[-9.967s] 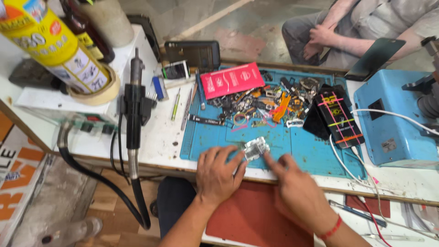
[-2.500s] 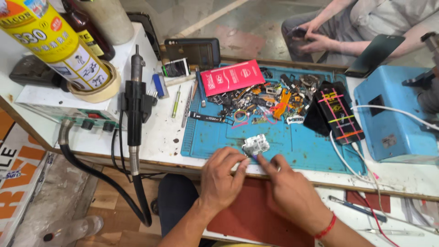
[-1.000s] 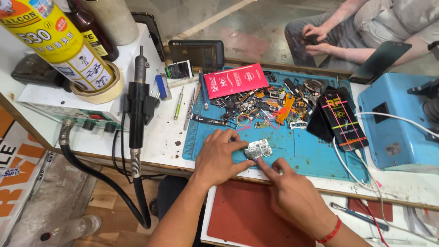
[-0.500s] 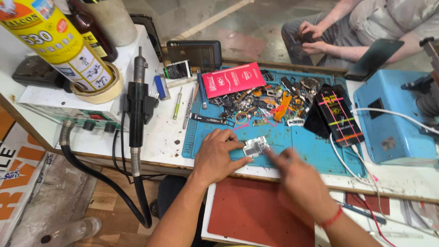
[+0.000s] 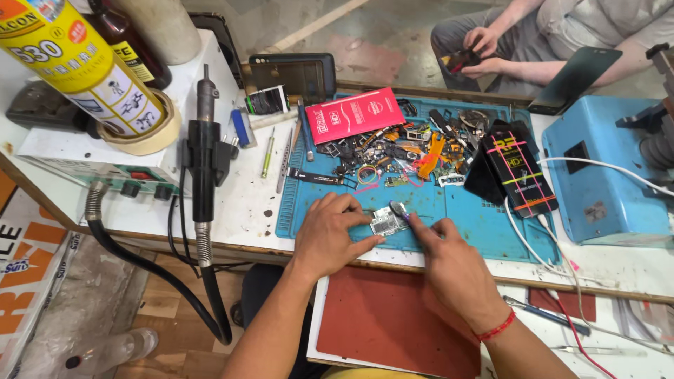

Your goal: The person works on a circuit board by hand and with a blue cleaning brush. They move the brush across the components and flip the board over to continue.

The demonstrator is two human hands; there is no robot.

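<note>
Hands, two (image 5: 330, 235) (image 5: 449, 267), on one circuit board (image 5: 385, 220)

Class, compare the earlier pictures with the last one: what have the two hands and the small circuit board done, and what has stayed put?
The left hand keeps pressing the small circuit board onto the blue mat. The right hand, which pulled back slightly half a second ago, is again at the board's right edge with a thin tool. The board hardly shifted. The hot-air handle, red packet and parts pile stayed put.
</note>
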